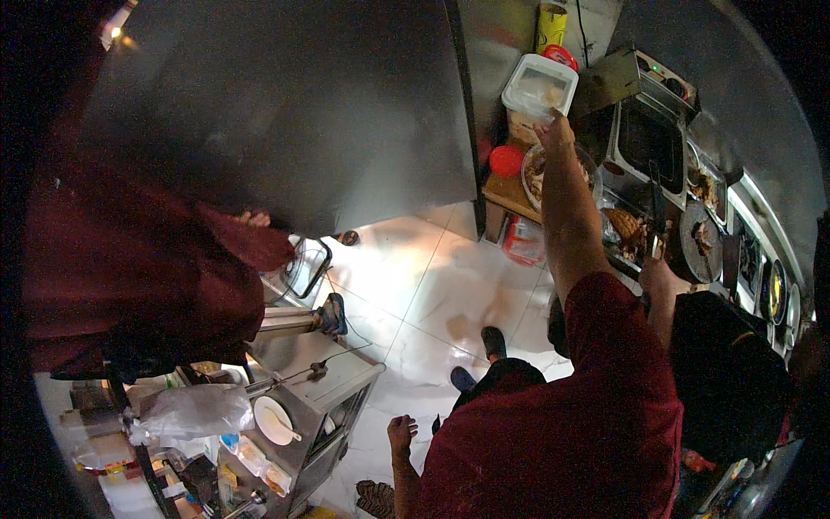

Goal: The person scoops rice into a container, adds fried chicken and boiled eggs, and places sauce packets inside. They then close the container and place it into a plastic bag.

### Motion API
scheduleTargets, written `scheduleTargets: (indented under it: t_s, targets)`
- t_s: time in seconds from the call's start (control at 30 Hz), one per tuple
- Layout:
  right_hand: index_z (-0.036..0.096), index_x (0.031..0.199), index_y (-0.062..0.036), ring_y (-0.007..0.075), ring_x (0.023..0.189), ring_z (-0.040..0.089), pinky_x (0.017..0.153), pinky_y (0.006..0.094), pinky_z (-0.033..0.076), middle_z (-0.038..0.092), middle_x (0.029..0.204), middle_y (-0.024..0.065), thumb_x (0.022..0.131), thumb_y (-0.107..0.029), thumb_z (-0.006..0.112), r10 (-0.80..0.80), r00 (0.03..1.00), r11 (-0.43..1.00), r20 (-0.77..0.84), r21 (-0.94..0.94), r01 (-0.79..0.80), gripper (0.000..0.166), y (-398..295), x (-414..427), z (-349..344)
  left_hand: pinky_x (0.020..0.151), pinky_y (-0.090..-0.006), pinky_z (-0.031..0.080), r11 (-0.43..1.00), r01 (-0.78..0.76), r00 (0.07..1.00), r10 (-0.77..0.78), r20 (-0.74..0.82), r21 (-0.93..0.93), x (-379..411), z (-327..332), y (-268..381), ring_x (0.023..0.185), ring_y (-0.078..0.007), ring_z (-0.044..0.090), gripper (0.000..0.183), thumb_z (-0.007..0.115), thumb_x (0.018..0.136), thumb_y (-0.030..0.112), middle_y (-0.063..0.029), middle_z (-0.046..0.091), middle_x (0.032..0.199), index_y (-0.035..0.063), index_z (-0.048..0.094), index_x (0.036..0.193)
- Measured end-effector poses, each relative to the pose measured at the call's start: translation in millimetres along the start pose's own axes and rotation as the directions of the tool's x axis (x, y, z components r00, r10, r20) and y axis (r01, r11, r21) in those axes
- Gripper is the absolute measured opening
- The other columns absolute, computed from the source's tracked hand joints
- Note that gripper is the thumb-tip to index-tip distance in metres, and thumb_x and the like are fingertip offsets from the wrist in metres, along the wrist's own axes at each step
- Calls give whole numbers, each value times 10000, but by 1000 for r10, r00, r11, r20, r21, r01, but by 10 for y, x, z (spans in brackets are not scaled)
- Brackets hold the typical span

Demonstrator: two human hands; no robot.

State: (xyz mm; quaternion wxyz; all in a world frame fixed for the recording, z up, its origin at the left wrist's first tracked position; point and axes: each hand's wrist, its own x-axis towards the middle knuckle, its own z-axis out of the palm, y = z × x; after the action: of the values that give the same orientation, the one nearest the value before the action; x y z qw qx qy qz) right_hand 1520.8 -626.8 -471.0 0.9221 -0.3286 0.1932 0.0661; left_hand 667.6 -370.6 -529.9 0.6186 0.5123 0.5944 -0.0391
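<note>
My right arm stretches forward to a white rectangular plastic tub (539, 83). The fingers of my right hand (555, 130) grip its near rim, and something pale and blurred shows inside. Just below that hand stands a large round bowl (533, 170) of food pieces, partly hidden by my forearm. A red round lid (506, 161) lies beside the bowl. Low at my side hangs my left hand (403, 429), empty, its fingers loosely curled and apart.
At right, a co-worker's hand (658, 276) holds a knife (657, 214) near meat pieces (622, 224) and a round chopping block (701, 243). Another person in maroon (162, 272) stands at left. A metal cabinet (305, 376) carries a white plate (275, 420). Tiled floor (421, 279) lies between.
</note>
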Motion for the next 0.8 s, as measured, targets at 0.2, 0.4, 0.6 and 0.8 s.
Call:
scheduleTargets:
  t_s: [0.2, 0.4, 0.6, 0.8]
  targets:
    - [468, 1357, -41, 350, 1060, 605, 810, 440, 568, 512, 1326, 192, 920, -149, 633, -524, 829, 669, 197, -506, 544, 479, -469, 959, -381, 574, -342, 544, 996, 83, 996, -84, 23, 44, 257, 78, -20, 700, -231, 678, 294, 609, 959, 230, -154, 691, 925, -30, 570, 1090]
    - [422, 1375, -11, 338, 1128, 574, 907, 489, 548, 455, 1384, 185, 954, -188, 586, -196, 978, 973, -72, 107, 203, 485, 215, 159, 319, 597, -365, 555, 973, 229, 968, -224, -110, 29, -141, -459, -560, 723, -245, 677, 312, 621, 934, 255, -143, 688, 912, -27, 579, 1060]
    - [374, 1386, -45, 326, 1152, 557, 945, 498, 539, 424, 1388, 171, 965, -223, 554, -277, 959, 943, 61, 209, 259, 491, -95, -393, 315, 574, -363, 545, 979, 202, 978, -202, -52, 4, 113, -375, -337, 709, -238, 673, 285, 619, 936, 237, -139, 688, 899, -8, 577, 1076]
    - [539, 1256, -16, 314, 1007, 599, 775, 441, 596, 534, 1252, 158, 908, -230, 638, -297, 955, 950, 11, 100, 295, 420, -160, -424, 317, 562, -331, 535, 998, 64, 997, -64, -52, -14, 81, -101, -125, 685, -212, 664, 254, 614, 948, 224, -120, 689, 866, 2, 579, 1067]
